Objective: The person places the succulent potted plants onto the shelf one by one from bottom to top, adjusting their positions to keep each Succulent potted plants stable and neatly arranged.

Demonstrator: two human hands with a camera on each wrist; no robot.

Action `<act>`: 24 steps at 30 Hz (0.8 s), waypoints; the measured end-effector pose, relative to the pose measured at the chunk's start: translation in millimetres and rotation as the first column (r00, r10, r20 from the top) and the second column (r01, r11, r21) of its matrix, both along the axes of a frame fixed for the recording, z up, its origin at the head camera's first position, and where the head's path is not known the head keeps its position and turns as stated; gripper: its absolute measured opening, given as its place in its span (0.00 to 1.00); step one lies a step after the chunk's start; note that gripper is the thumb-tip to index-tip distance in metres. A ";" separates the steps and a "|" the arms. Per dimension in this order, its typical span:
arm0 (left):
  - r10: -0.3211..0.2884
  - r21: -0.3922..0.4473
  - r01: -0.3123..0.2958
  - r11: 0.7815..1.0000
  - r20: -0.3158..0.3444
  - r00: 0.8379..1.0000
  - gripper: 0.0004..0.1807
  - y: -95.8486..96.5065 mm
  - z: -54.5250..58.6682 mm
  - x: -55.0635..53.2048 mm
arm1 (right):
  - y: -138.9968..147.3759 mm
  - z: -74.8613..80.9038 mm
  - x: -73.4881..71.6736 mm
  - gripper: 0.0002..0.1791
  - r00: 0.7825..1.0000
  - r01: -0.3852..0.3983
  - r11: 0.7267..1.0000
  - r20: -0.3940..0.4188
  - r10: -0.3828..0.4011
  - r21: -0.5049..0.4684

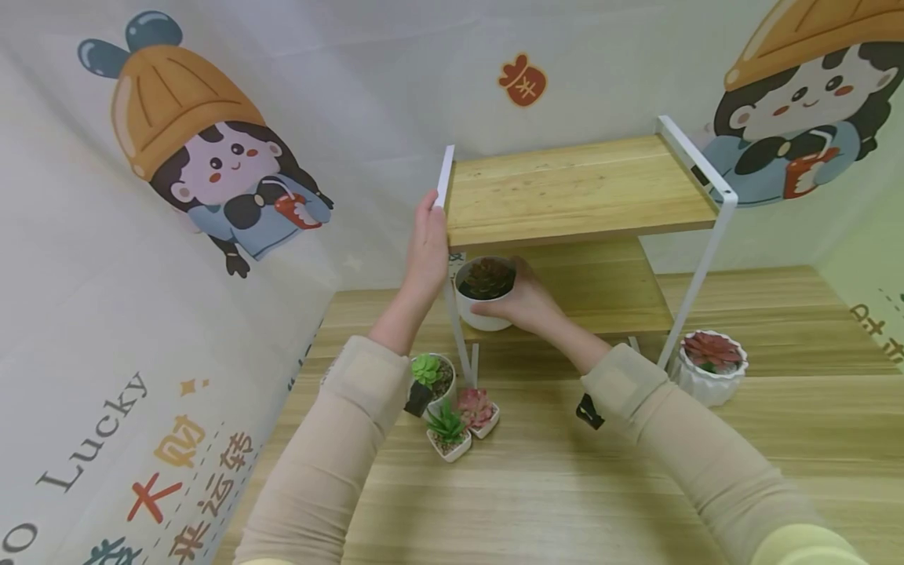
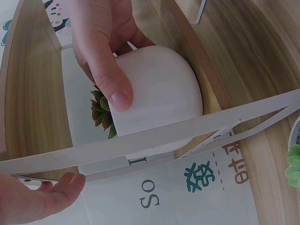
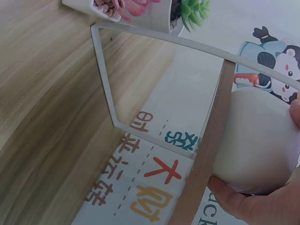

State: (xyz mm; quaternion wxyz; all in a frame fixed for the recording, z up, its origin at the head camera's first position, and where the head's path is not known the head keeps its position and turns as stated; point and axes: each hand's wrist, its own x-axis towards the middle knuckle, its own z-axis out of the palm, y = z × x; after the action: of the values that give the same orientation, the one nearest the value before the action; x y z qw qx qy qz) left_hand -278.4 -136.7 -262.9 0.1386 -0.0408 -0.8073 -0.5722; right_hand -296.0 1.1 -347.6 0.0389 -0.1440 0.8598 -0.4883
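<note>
My left hand [image 1: 427, 247] grips the white metal side frame [image 1: 445, 176] of a two-tier wooden shelf [image 1: 579, 188], at its upper left. In the left wrist view, fingertips [image 2: 70, 185] show at the bar. My right hand [image 1: 523, 302] holds a white round pot [image 1: 483, 318] with a dark reddish-green succulent [image 1: 487, 276], at the left end of the lower tier [image 1: 600, 282]. Its thumb [image 2: 112, 89] lies along the pot's side near the rim. In the right wrist view, the pot [image 3: 258, 140] sits close over the board's edge [image 3: 206, 145].
Left of the shelf's front leg stand a pot with a light green succulent [image 1: 426, 369], a small pot with a spiky green plant [image 1: 446, 424] and one with a pink succulent [image 1: 476, 408]. A ribbed white pot [image 1: 709, 384] with a red succulent stands right. A printed cloth [image 1: 381, 94] hangs behind.
</note>
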 end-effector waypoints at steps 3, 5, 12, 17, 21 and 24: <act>0.006 -0.004 -0.006 1.000 -0.001 1.000 0.27 0.2 0.3 -0.2 | -0.3 -0.8 -0.1 0.57 1.000 0.004 1.000 0.007 -0.004 0.005; 0.008 -0.008 -0.008 1.000 0.002 1.000 0.27 0.2 0.5 0.1 | -0.4 -1.3 -0.1 0.57 1.000 0.005 1.000 0.008 -0.005 0.005; 0.009 -0.013 -0.009 1.000 0.005 1.000 0.27 0.2 -0.2 -0.1 | 0.3 -1.8 1.5 0.57 1.000 0.010 1.000 0.012 -0.010 -0.006; 0.014 -0.013 -0.014 1.000 -0.001 1.000 0.27 0.5 -0.5 -0.2 | 0.2 -3.8 2.8 0.56 1.000 0.024 0.999 -0.001 -0.024 -0.038; 0.018 -0.025 -0.018 1.000 -0.006 1.000 0.27 0.4 -1.3 -0.4 | -0.5 -5.2 4.5 0.54 0.999 0.036 0.997 -0.032 -0.038 -0.062; 0.017 -0.031 -0.017 0.999 -0.013 1.000 0.27 0.3 -1.4 0.0 | -1.1 -6.3 5.7 0.54 0.998 0.045 0.997 -0.047 -0.047 -0.062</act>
State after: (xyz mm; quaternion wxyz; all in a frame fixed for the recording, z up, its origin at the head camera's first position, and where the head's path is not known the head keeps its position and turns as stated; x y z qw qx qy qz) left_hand -278.4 -136.4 -264.3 0.1481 -0.0398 -0.8154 -0.5582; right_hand -290.3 0.1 -353.9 0.0026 -0.1370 0.8484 -0.5113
